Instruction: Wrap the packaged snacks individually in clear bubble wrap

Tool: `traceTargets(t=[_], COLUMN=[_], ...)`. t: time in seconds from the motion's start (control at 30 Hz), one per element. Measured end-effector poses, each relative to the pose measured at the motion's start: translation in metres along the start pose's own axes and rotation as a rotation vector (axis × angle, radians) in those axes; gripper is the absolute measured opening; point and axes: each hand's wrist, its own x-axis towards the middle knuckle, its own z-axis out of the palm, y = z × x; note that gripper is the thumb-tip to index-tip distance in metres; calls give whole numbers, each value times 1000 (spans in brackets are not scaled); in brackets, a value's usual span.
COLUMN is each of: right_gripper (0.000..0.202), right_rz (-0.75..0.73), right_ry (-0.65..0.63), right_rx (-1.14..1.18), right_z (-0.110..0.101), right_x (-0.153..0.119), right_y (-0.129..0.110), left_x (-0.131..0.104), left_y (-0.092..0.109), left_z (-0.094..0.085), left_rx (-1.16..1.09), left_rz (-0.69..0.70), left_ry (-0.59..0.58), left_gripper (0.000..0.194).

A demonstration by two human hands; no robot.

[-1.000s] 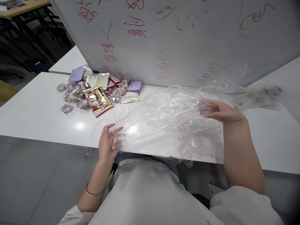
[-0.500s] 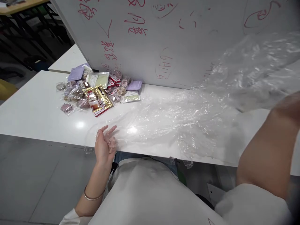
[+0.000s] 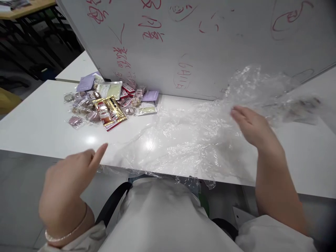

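A large sheet of thin clear plastic film [image 3: 181, 136] lies crumpled across the white table [image 3: 34, 115], part of it hanging over the front edge. My left hand [image 3: 69, 178] is at that edge, left of the film, back of the hand up and thumb stretched out. Its other fingers are mostly hidden beneath it, and I see nothing held. Over the film's right part is my right hand [image 3: 253, 127], fingers straight and side by side, seemingly against the plastic. Beyond it the film bunches up near the whiteboard, with a blurred darker patch at the far right.
A heap of small wrapped snacks and sachets [image 3: 105, 101] sits at the back left of the table. A whiteboard [image 3: 183, 52] with red writing stands along the rear. A wooden-topped table [image 3: 28, 8] is at the far left.
My right hand has come in from the far right toward the middle, and the raised film has sunk lower. My left hand has moved left and down, turning its back upward.
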Motion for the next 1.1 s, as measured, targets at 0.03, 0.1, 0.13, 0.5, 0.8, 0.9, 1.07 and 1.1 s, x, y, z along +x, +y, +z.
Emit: traceTargets(t=[0.03,0.1,0.13,0.5,0.8,0.9,1.07,1.1], right_gripper=[64,63,55,80,38,42,53,54], right_rz=[-102,-241,-272,-187,-325,-266,-126,-153], right_ry=[45,160,196,-560,-660,-622,-166,-39], right_rx=[-20,-145,-197,-96,80,207,78,41], right_z=[6,20,27,38,-1,-11,5,9], right_x=[8,23,29,69,89,98,117,117], right_y=[-5,-17,-25,-47,-26,-26,-52,-61], left_x=[5,22,34,185,193,203,213,208], left_y=[11,44,63,232,212,186,167,166], left_z=[-8,-15,-13,50,28,4,7,12], left_rx=[146,224,144,133,47,-161,-181,-192], left_rz=[12,126,248,912,952,874,602,574], left_ry=[78,228,311,-210,-41,14,208,284], left_gripper=[57,44,35,63,28,32,32,36])
